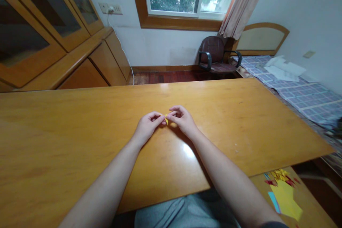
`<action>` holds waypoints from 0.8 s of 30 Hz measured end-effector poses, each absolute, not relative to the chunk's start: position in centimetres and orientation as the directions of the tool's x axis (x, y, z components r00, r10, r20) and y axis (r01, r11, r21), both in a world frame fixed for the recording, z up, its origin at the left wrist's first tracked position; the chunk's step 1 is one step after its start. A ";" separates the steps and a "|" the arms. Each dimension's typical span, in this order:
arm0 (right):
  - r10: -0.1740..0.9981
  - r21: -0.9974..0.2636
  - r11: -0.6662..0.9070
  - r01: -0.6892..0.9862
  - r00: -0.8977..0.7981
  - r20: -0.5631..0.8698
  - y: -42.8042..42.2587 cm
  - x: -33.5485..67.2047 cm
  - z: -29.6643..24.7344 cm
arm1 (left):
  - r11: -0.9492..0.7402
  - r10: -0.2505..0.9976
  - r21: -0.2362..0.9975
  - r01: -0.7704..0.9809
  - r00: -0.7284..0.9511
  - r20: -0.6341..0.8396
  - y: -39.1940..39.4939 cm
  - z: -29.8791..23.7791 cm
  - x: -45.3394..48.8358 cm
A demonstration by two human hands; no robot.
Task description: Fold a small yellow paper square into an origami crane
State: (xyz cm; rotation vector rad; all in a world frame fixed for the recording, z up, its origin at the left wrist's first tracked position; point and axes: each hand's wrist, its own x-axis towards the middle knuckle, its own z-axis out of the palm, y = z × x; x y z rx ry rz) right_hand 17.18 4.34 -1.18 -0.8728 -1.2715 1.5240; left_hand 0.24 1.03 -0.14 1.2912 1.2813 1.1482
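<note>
A small folded piece of yellow paper (166,119) is pinched between both hands over the middle of a long wooden table (80,131). My left hand (148,125) grips it from the left with curled fingers. My right hand (181,118) holds it from the right, thumb and fingers pressed together. Most of the paper is hidden by the fingertips.
Sheets and scraps of yellow, red and blue paper (284,194) lie on a lower surface at the bottom right. A brown armchair (215,55) stands under the window, a bed (299,85) along the right wall, wooden cabinets (53,42) at left.
</note>
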 end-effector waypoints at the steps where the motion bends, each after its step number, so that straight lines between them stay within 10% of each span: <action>1: 0.948 -0.975 -0.024 -0.220 -0.314 0.047 4.3 17.1 -1.2 | 0.003 1.000 0.994 0.110 0.006 -0.003 1.0 -0.2 0.2; 24: 0.936 -0.978 -0.049 -0.205 -0.352 0.027 4.4 17.1 -1.5 | 0.031 0.999 0.994 0.102 -0.048 -0.026 1.1 -0.4 -0.1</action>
